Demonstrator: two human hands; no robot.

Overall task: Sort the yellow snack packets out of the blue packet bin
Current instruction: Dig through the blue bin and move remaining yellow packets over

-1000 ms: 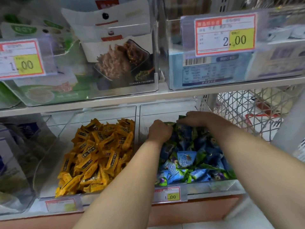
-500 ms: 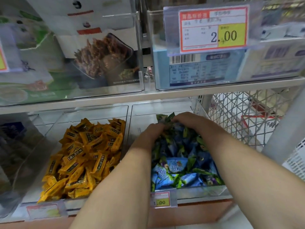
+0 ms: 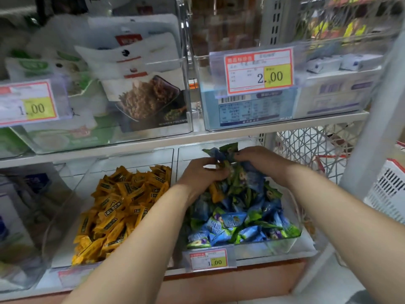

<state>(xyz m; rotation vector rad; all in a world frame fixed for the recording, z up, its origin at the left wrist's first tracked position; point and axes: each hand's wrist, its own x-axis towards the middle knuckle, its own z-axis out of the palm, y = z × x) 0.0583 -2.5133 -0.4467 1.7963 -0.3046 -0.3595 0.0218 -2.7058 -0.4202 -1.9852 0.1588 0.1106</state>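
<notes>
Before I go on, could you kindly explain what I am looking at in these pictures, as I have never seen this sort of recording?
There is no machine: these are a person's two bare hands, filmed by one wide-angle camera worn on the head, looking down at shop shelves. The left hand and right hand reach into a clear bin of blue packets, fingers curled round a bunch lifted at the back. One stray yellow packet lies just below the left hand. The neighbouring bin on the left holds the yellow pile.
</notes>
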